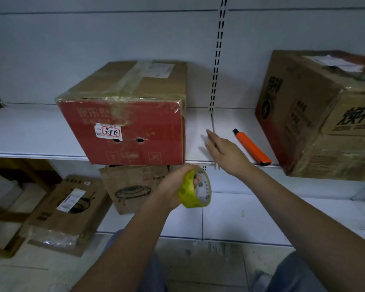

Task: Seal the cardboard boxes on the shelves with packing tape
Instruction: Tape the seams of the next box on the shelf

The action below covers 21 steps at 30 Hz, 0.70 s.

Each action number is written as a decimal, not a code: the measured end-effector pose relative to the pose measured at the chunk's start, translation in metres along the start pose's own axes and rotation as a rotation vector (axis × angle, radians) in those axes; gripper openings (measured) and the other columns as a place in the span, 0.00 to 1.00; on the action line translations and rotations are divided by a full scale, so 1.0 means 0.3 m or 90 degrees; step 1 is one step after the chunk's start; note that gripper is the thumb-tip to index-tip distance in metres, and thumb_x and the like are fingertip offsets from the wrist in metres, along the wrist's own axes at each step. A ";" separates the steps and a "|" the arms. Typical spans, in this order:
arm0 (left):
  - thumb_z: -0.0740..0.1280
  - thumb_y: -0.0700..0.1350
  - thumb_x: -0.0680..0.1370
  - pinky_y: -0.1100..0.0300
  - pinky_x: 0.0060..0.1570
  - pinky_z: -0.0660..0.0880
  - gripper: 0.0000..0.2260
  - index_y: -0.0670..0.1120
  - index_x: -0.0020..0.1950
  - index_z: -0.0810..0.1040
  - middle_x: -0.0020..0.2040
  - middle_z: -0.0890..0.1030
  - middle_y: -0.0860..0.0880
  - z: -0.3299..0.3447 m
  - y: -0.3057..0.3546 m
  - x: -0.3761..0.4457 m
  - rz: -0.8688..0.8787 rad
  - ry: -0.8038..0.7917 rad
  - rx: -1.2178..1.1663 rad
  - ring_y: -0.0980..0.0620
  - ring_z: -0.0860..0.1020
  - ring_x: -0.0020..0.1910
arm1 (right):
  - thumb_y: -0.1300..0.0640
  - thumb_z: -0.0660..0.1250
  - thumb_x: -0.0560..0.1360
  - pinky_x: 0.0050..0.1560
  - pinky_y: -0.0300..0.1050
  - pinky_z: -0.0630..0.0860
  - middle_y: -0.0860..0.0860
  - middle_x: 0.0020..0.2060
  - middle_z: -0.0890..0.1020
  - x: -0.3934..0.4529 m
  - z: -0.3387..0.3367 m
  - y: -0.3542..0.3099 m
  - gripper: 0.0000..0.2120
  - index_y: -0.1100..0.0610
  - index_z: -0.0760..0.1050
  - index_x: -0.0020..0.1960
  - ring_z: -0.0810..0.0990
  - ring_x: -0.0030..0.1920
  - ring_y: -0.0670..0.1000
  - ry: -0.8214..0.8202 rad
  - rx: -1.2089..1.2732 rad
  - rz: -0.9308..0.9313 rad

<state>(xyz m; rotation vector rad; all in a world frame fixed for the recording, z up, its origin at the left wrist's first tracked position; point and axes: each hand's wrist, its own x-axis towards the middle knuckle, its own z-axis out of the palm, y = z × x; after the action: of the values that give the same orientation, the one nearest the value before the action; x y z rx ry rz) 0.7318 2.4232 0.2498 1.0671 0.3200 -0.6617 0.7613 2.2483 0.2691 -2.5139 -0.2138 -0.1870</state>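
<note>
Yellow-green packing tape roll (195, 188), below the white shelf (30, 131) edge, is gripped by the left hand (177, 186), while the right hand (226, 152) reaches flat, fingers straight, between red-fronted taped cardboard box (124, 114) and orange utility knife (252, 147).

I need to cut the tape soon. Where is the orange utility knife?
The orange utility knife lies on the upper shelf, right of the open right hand and left of the brown box.

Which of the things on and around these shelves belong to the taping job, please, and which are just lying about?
For the job:
tape roll, gripped by the left hand
red box
brown box
orange cutter

Lying about:
flat cartons on the floor
pan box on the lower shelf
</note>
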 end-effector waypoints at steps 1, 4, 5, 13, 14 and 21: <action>0.66 0.42 0.81 0.66 0.25 0.74 0.13 0.42 0.36 0.75 0.28 0.74 0.47 0.003 0.012 -0.008 -0.029 -0.016 -0.040 0.56 0.71 0.24 | 0.46 0.54 0.84 0.66 0.46 0.65 0.56 0.69 0.74 -0.002 0.010 0.027 0.25 0.55 0.62 0.78 0.71 0.69 0.56 -0.010 -0.074 -0.025; 0.65 0.41 0.80 0.67 0.21 0.73 0.11 0.40 0.38 0.76 0.29 0.74 0.47 -0.005 0.039 -0.027 -0.068 -0.033 -0.161 0.57 0.72 0.23 | 0.50 0.56 0.84 0.74 0.46 0.57 0.55 0.75 0.68 0.007 0.044 0.061 0.22 0.56 0.66 0.76 0.64 0.75 0.55 -0.020 -0.133 -0.083; 0.65 0.40 0.78 0.67 0.20 0.72 0.10 0.39 0.38 0.76 0.29 0.74 0.47 -0.010 0.047 -0.035 -0.086 -0.052 -0.207 0.58 0.72 0.22 | 0.50 0.56 0.84 0.74 0.46 0.55 0.54 0.75 0.66 0.010 0.049 0.063 0.22 0.55 0.66 0.75 0.63 0.76 0.55 -0.016 -0.137 -0.086; 0.65 0.41 0.75 0.72 0.24 0.71 0.11 0.42 0.33 0.74 0.26 0.74 0.51 -0.046 0.050 -0.074 -0.157 -0.144 -0.364 0.57 0.73 0.21 | 0.49 0.60 0.82 0.74 0.44 0.57 0.51 0.74 0.69 0.010 0.042 0.051 0.20 0.54 0.71 0.73 0.65 0.75 0.51 -0.022 -0.057 -0.034; 0.65 0.41 0.75 0.72 0.23 0.71 0.09 0.42 0.34 0.73 0.26 0.74 0.51 -0.043 0.047 -0.073 -0.150 -0.128 -0.367 0.57 0.73 0.21 | 0.51 0.62 0.82 0.71 0.45 0.64 0.52 0.70 0.75 0.000 0.032 0.035 0.18 0.55 0.75 0.69 0.70 0.70 0.51 -0.001 -0.012 -0.022; 0.59 0.46 0.84 0.62 0.26 0.78 0.15 0.37 0.47 0.78 0.31 0.81 0.43 0.113 0.021 -0.137 0.002 -0.046 -0.274 0.51 0.80 0.24 | 0.36 0.69 0.72 0.48 0.43 0.78 0.51 0.38 0.84 -0.038 -0.030 -0.173 0.25 0.59 0.84 0.44 0.82 0.41 0.46 -0.114 0.254 0.144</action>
<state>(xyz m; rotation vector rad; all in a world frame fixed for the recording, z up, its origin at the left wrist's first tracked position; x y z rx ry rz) 0.7019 2.4094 0.2921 0.6318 0.3776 -0.5927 0.7392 2.2835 0.3034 -2.1339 -0.0306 0.1589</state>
